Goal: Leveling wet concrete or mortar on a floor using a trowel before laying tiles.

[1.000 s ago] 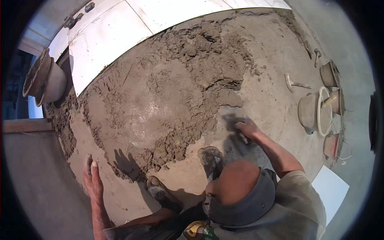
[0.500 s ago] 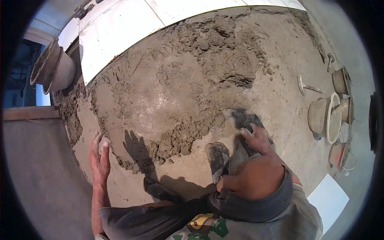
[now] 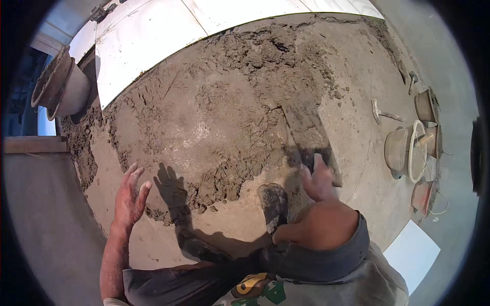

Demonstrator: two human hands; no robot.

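My left hand [image 3: 131, 196] hangs open over the floor, fingers curved apart, holding nothing, beside the left edge of a bed of rough grey mortar [image 3: 224, 181]; its shadow falls on the mortar. My right hand [image 3: 319, 178] is closed on the handle of a long, flat, mortar-coated float [image 3: 306, 125], which lies on the right part of the mortar bed, angled away from me. My right hand mostly hides the handle. My dark, mortar-smeared boot [image 3: 270, 201] is just left of that hand, on bare concrete.
Large white tiles [image 3: 148, 41] lie along the far side. A stack of dirty basins [image 3: 71, 92] stands at left by a wooden board [image 3: 35, 145]. Along the right wall are buckets [image 3: 398, 150], a red container [image 3: 421, 196] and a hammer [image 3: 388, 115]. A white tile [image 3: 411, 255] lies lower right.
The float has moved forward onto the mortar, away from me, with my right hand on it. My left hand has risen and shifted right, its fingers bending a little.
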